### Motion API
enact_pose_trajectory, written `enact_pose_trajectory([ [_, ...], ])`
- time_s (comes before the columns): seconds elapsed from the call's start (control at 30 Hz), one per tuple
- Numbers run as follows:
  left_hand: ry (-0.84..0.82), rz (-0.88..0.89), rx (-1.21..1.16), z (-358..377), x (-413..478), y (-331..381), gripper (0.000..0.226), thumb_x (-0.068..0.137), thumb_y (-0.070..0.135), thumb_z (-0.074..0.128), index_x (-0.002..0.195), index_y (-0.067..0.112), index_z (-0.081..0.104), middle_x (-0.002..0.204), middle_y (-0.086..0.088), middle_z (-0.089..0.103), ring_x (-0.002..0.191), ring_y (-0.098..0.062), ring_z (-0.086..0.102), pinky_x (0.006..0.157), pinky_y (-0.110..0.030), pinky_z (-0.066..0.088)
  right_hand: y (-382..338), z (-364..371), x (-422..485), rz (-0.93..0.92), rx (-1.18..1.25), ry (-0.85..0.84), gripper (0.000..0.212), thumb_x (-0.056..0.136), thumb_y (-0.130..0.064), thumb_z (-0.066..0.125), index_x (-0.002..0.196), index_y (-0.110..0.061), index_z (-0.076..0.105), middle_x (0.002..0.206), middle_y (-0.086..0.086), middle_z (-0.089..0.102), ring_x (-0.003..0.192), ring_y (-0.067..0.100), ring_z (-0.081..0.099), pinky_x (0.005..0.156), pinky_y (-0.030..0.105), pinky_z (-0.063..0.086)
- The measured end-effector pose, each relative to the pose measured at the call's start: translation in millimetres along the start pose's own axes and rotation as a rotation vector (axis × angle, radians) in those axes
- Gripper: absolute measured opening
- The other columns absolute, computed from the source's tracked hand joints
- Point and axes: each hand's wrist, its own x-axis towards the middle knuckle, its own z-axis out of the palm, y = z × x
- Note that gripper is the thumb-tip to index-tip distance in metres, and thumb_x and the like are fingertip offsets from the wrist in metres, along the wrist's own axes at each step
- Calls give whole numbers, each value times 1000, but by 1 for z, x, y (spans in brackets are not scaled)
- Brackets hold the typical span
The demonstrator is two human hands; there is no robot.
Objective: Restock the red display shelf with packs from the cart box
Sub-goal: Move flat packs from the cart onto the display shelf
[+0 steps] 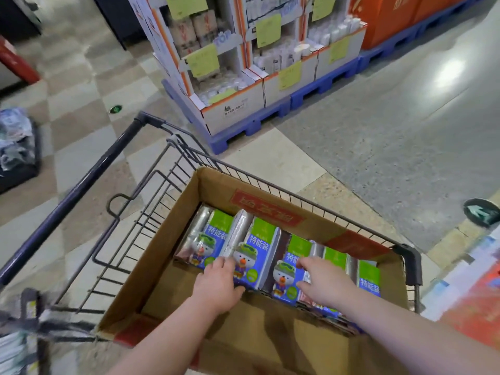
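An open cardboard box (pixel 162 269) sits in a wire shopping cart (pixel 151 190). Inside stands a row of several blue and green packs with a cartoon figure and silver sides. My left hand (pixel 217 282) lies on the near end of the second pack (pixel 250 253), fingers on top and thumb under its edge. My right hand (pixel 323 282) reaches over the third pack (pixel 288 272), fingers spread across its top and the pack beside it. A red display edge (pixel 479 301) shows at the right border, blurred.
White cardboard displays with yellow-green tags stand on blue pallets (pixel 259 123) ahead. Orange boxes (pixel 395 17) sit at the top right. A dark bin of wrapped goods (pixel 16 147) is at the left. Tiled floor lies around the cart.
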Motion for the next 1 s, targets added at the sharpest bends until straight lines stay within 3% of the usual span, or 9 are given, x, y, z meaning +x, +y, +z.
enact_pose_trajectory([
  [0.3,-67,-112,-381,-3,68,-11,87,86,40,64,151,10,15,151,-16,28,137,-33,36,108,-40,33,-1,19,-12,185,149,-4,41,94,-36,49,133,-24,46,138,-1,48,127,20,46,97,29,40],
  [0.47,-21,-202,-424,2,97,-11,68,82,41,65,134,5,40,133,-21,48,122,-37,48,98,-41,42,-4,32,-22,282,170,-50,38,92,-39,52,127,-25,48,135,-1,49,124,23,47,97,33,40],
  [0.63,13,-223,-397,-1,102,-11,55,83,39,67,123,6,49,123,-19,56,113,-36,55,90,-36,44,-12,40,-22,305,246,-43,43,92,-36,54,132,-22,47,135,0,52,125,20,48,98,28,39],
  [0.87,38,-173,-819,-6,80,-2,37,85,18,67,114,5,48,111,-17,63,101,-34,61,84,-35,46,-27,36,-8,338,423,-40,44,92,-35,56,132,-21,48,135,0,52,122,19,51,95,25,41],
  [1.0,-155,-204,-1291,-2,56,7,23,89,9,64,108,2,53,107,-18,67,94,-33,66,81,-42,55,-31,38,1,450,766,23,61,88,-43,62,139,-18,41,134,2,54,119,19,54,94,24,41],
])
